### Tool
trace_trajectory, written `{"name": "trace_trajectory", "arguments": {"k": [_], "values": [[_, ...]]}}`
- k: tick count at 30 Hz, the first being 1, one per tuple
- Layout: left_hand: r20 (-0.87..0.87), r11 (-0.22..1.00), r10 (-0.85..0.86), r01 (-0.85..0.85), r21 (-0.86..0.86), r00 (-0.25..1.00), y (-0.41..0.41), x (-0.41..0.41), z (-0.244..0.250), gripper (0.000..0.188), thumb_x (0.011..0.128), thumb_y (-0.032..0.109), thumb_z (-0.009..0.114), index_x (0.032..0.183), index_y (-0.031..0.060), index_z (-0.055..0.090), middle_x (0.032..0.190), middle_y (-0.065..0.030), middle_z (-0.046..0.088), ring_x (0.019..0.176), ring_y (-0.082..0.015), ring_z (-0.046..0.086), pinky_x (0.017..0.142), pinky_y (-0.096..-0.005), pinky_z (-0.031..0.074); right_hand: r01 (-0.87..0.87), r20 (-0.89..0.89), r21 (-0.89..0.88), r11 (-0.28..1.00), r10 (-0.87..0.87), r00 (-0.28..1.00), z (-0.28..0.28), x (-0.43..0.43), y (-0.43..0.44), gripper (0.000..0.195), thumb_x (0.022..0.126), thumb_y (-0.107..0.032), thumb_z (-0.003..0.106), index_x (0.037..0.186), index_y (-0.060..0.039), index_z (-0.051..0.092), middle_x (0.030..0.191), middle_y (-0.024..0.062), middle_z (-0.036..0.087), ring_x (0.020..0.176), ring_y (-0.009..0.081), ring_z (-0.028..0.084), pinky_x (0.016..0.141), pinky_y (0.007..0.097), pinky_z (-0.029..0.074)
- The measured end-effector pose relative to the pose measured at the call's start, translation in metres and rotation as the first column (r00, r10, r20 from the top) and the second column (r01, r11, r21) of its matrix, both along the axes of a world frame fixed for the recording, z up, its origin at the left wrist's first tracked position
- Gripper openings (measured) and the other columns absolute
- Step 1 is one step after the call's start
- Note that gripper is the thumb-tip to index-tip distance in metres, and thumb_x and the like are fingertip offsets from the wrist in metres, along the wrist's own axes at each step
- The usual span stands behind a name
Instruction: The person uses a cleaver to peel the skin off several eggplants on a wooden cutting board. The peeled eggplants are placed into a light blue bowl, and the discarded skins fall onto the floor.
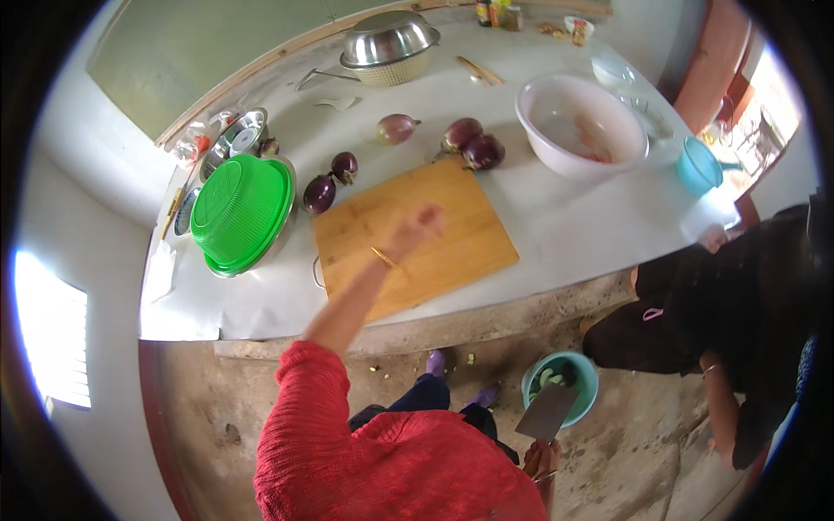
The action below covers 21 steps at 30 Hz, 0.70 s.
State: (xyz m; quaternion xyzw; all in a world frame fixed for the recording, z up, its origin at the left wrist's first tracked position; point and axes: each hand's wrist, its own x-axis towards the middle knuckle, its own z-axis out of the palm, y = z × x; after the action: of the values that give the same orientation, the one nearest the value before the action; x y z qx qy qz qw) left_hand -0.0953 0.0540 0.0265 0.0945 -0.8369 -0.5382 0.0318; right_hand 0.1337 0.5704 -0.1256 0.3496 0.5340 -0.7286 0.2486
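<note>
My left hand (417, 228), blurred, is over the wooden cutting board (456, 244); whether its fingers hold something small is not plain. Low at my right side, my right hand (541, 458) grips a cleaver (548, 411) by its handle, the broad blade overlapping the rim of a turquoise bucket (591, 384) on the floor. Pale green pieces (550, 378) lie in that bucket. Dark purple eggplants (320, 194) rest at the board's left corner, two more (483, 152) touch or nearly touch its far edge, and a lighter one (396, 129) lies beyond it.
A green plastic basket (238, 211) covers a bowl on the left. A large white basin (573, 163) stands right of the board, near a turquoise dipper (697, 166). Farther back are a steel bowl (391, 39) over a basket and chopsticks (481, 70). A person in dark clothes (723, 306) is at the right.
</note>
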Motion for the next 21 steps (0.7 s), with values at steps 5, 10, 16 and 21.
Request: {"name": "trace_trajectory", "arguments": {"k": [5, 10, 16, 21], "values": [[-0.134, 0.334, 0.683, -0.471, -0.816, 0.718, -0.18, -0.062, 0.014, 0.065, 0.081, 0.043, 0.059, 0.133, 0.0072, 0.043, 0.132, -0.0197, 0.051, 0.122, -0.0306, 0.049, 0.096, -0.0483, 0.039, -0.066, -0.18, 0.25, 0.966, 0.113, 0.977, 0.049, -0.012, -0.035, 0.009, 0.078, -0.006, 0.059, 0.079, -0.0004, 0.052, 0.058, 0.0042, 0.049, 0.04, 0.0136, 0.047, 0.036, 0.0277, 0.037], [0.322, 0.589, 0.649, -0.188, -0.786, 0.689, -0.254, -0.083, 0.001, 0.077, 0.075, 0.046, 0.063, 0.138, 0.0115, 0.036, 0.124, -0.0222, 0.055, 0.115, -0.0361, 0.054, 0.096, -0.0542, 0.036, 0.098, -0.525, 0.517, 0.85, 0.224, 0.821, 0.098, -0.008, -0.08, 0.006, 0.078, -0.004, 0.056, 0.082, -0.0014, 0.053, 0.059, 0.0011, 0.049, 0.042, 0.0102, 0.044, 0.037, 0.0248, 0.036], [-0.183, 0.592, 0.453, -0.448, -0.67, 0.873, -0.2, -0.051, 0.03, 0.08, 0.077, 0.033, 0.07, 0.143, 0.0126, 0.031, 0.114, -0.0211, 0.057, 0.107, -0.0357, 0.058, 0.09, -0.0453, 0.047, 0.185, -0.605, 0.411, 0.893, 0.115, 0.788, 0.148, -0.067, -0.131, 0.009, 0.083, -0.007, 0.06, 0.089, -0.0012, 0.059, 0.064, 0.0013, 0.055, 0.053, 0.0068, 0.049, 0.047, 0.0225, 0.037], [-0.305, 0.609, 0.164, 0.147, 0.78, 0.938, -0.075, 0.074, 0.082, 0.06, 0.086, 0.03, 0.065, 0.131, -0.002, 0.042, 0.122, -0.0175, 0.053, 0.112, -0.0302, 0.056, 0.093, -0.0446, 0.051, 0.256, -0.84, 0.412, 0.875, 0.255, 0.479, 0.142, -0.118, -0.167, 0.023, 0.089, -0.014, 0.059, 0.068, -0.0047, 0.055, 0.055, -0.0019, 0.05, 0.047, 0.0057, 0.046, 0.041, 0.023, 0.032]]}}
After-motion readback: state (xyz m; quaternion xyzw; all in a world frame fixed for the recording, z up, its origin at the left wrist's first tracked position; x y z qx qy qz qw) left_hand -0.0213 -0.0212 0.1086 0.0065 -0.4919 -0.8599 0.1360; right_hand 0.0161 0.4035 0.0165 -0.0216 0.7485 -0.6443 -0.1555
